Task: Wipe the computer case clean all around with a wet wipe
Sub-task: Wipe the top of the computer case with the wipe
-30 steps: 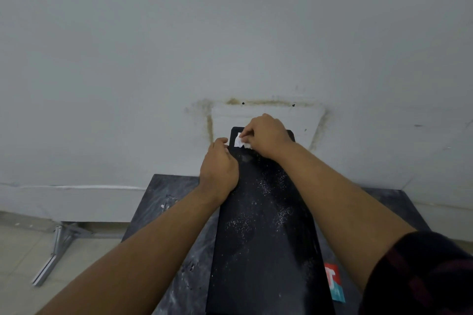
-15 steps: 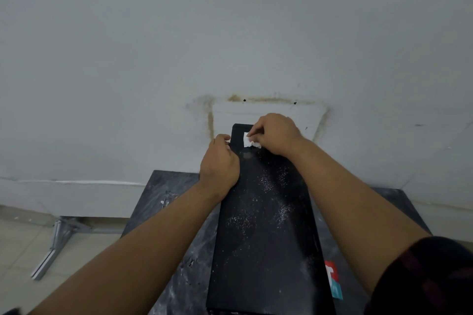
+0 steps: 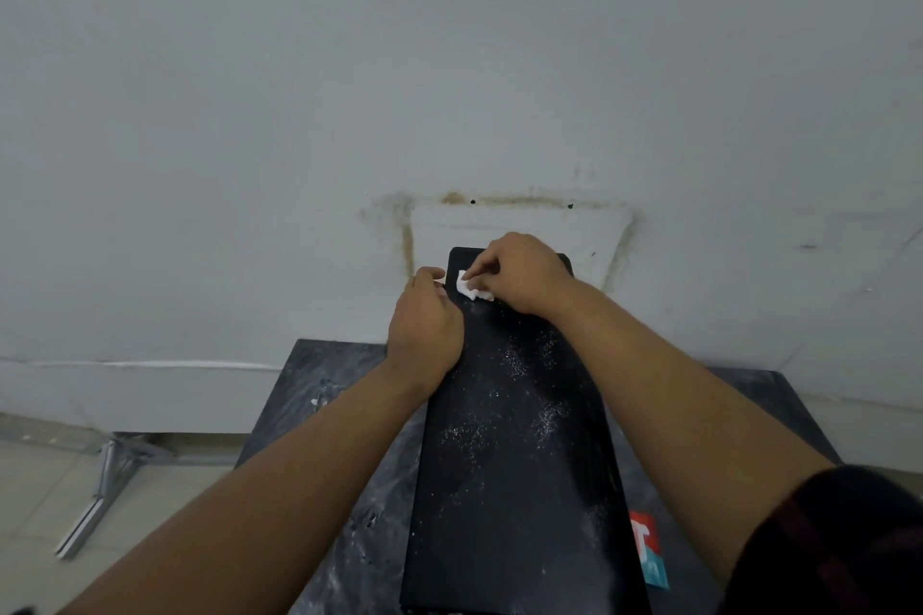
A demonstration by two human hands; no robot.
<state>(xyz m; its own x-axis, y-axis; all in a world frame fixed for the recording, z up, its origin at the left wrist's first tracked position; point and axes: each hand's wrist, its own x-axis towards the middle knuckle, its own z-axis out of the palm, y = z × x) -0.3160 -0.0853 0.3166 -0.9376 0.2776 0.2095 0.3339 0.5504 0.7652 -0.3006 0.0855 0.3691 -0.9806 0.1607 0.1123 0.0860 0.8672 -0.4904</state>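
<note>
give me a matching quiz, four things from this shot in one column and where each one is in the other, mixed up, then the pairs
1 crumpled white wet wipe
2 left hand
3 red and teal packet
4 silver metal frame

a on the tiled floor, far left
b on the dark marbled table, right of the black computer case
c pinched by the right hand at the case's far end
d gripping the case's left edge

Pairs: 1-c, 2-d, 3-b, 4-a

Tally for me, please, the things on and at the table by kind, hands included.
hands: 2 (left hand, right hand)
computer case: 1
wet wipe: 1
table: 1
red-and-teal packet: 1
Total: 6
</note>
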